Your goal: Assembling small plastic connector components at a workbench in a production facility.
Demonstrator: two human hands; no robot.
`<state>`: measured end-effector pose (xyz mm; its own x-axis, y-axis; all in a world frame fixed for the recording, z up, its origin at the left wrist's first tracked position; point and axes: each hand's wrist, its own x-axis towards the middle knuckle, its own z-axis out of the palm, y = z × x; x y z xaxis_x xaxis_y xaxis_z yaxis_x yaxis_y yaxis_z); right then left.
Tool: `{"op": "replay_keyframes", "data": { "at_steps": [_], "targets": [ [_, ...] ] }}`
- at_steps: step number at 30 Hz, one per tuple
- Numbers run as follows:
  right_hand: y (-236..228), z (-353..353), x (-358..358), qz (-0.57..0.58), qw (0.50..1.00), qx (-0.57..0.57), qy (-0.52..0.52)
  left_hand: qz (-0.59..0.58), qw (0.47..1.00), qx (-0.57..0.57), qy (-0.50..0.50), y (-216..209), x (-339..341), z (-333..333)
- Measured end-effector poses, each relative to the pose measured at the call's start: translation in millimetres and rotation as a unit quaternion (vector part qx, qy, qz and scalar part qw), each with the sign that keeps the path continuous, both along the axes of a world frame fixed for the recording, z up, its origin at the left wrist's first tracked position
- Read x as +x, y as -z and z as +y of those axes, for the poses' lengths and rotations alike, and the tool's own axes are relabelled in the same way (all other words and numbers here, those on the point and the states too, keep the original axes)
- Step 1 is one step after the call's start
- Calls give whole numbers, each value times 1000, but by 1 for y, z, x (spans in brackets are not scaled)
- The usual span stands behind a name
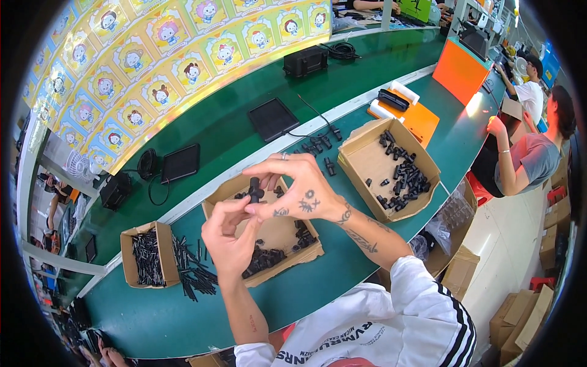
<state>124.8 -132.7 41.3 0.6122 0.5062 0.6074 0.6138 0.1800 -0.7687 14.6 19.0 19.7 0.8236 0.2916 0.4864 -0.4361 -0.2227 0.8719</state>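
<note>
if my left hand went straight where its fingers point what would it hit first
Your left hand would likely meet the black fitting at its fingertips first, then the right hand; depth is unclear.

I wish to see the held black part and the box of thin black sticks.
Held black part (255, 191): head view, its middle.
Box of thin black sticks (167, 254): head view, its right wall.

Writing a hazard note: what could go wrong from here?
1. Right hand pinches a small black tubular part over an open brown cardboard box of black pieces; if it slips, it could get lost among them.
2. Thin black rods lie loose on the green tabletop near the left hand, which might brush them astray.
</note>
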Motion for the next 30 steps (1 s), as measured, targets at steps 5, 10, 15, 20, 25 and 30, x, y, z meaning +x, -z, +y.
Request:
{"op": "replay_keyframes", "data": {
  "at_steps": [5,10,15,20,25,30],
  "targets": [
    [-1,-1,0,-146,989,35,-14,14,988,-138,69,-17,-1,-8],
    [9,15,-11,-290,956,44,12,133,939,-315,-40,-7,5,-13],
    [7,20,-11,-330,942,60,12,135,938,-315,-50,-10,6,-9],
    [12,24,-7,-328,944,36,-1,134,945,-299,-9,-10,4,-6],
    [13,26,-8,-292,955,23,-36,64,966,-243,-54,4,11,-3],
    [11,20,-2,-242,967,-19,-77,78,969,-228,-54,8,14,-5]
  ]
}}
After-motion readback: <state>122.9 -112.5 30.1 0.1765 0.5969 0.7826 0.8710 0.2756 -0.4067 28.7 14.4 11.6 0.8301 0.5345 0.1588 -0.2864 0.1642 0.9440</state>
